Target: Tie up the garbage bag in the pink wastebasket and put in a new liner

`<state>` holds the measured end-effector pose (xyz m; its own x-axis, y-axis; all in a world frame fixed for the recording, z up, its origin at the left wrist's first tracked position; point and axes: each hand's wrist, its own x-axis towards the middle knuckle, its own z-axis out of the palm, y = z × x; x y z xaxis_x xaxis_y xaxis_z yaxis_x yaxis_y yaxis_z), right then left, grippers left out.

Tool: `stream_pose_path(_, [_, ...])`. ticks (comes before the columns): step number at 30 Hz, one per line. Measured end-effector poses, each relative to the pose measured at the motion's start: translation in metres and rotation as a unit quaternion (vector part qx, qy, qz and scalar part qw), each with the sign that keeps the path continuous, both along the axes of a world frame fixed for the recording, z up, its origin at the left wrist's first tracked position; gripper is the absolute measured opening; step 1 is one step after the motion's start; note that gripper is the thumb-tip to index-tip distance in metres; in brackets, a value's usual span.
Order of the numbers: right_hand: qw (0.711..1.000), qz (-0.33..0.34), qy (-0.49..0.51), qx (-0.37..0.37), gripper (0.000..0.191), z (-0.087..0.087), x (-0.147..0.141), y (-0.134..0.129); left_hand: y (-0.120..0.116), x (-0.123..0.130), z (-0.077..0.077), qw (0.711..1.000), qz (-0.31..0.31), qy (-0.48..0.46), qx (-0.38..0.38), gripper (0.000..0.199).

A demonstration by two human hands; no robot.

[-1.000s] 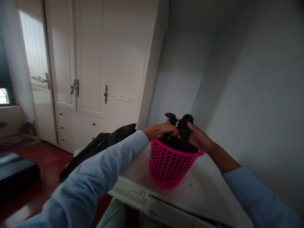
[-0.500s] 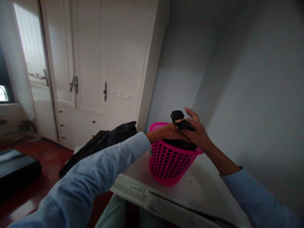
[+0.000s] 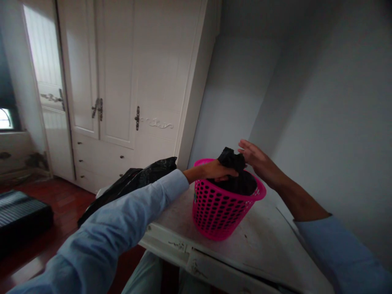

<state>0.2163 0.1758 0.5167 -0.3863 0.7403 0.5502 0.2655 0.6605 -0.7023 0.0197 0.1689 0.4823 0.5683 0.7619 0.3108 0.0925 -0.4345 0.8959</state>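
Note:
A pink perforated plastic basket (image 3: 219, 212) stands on a white table, tilted in my view. Inside it sits a black plastic bag (image 3: 241, 184), its gathered top rising above the rim. My left hand (image 3: 222, 170) reaches over the near left rim with its fingers wrapped round the neck of the bag. At the bag's right side, my right hand (image 3: 255, 159) is raised with fingers stretched out; its fingertips are close to the crumpled top, and I cannot tell whether they touch it.
Another black plastic bag (image 3: 153, 173) lies at the left of the white table (image 3: 245, 245). Beyond stands a white wardrobe (image 3: 156, 73) with dark handles. A black ridged case (image 3: 24, 216) rests on the red floor at the left. A grey wall (image 3: 337, 122) borders the right side.
My right hand has drawn back to the right, off the left hand and the bag's neck, and its fingers have straightened. The left hand stays at the neck, and the bag's top has spread.

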Motion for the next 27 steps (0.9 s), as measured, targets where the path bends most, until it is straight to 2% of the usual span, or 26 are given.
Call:
stream_pose_path(3, [0.997, -0.022, -0.008, -0.077, 0.074, 0.005, 0.006, 0.000, -0.007, -0.002, 0.002, 0.999, -0.011, 0.044, 0.023, 0.014])
stream_pose_path(5, [0.995, -0.008, -0.047, -0.090, 0.063, 0.008, 0.006, -0.006, -0.011, -0.002, 0.003, 0.999, -0.019, 0.034, 0.016, 0.017])
stream_pose_path(8, [0.997, -0.028, -0.045, -0.049, 0.046, 0.012, 0.000, -0.018, -0.013, -0.002, 0.004, 1.000, -0.017, 0.002, -0.019, 0.031])
stream_pose_path(11, [0.995, -0.096, 0.006, 0.003, 0.037, 0.011, -0.007, -0.026, -0.010, -0.003, 0.007, 0.995, -0.035, -0.035, -0.087, 0.049])
stream_pose_path(13, [0.991, -0.122, 0.062, -0.003, 0.034, 0.010, -0.012, -0.027, -0.006, -0.005, 0.011, 0.982, -0.077, -0.055, -0.161, 0.056])
stream_pose_path(15, [0.982, -0.115, 0.143, -0.031, 0.033, 0.009, -0.017, -0.027, -0.003, -0.007, 0.018, 0.964, -0.110, -0.089, -0.227, 0.049])
stream_pose_path(18, [0.957, -0.090, 0.265, -0.080, 0.033, 0.009, -0.020, -0.028, 0.000, -0.009, 0.026, 0.932, -0.110, -0.176, -0.298, 0.031])
stream_pose_path(20, [0.941, -0.081, 0.311, -0.103, 0.034, 0.007, -0.021, -0.032, 0.001, -0.010, 0.028, 0.909, -0.103, -0.223, -0.337, 0.034])
stream_pose_path(23, [0.939, -0.064, 0.315, -0.123, 0.034, -0.005, -0.020, -0.043, 0.001, -0.010, 0.028, 0.891, -0.097, -0.263, -0.356, 0.049])
stream_pose_path(25, [0.954, -0.049, 0.264, -0.132, 0.038, -0.017, -0.019, -0.051, 0.001, -0.010, 0.026, 0.890, -0.089, -0.276, -0.352, 0.053])
stream_pose_path(27, [0.971, -0.040, 0.191, -0.136, 0.045, -0.030, -0.018, -0.057, 0.000, -0.009, 0.025, 0.893, -0.084, -0.279, -0.344, 0.048])
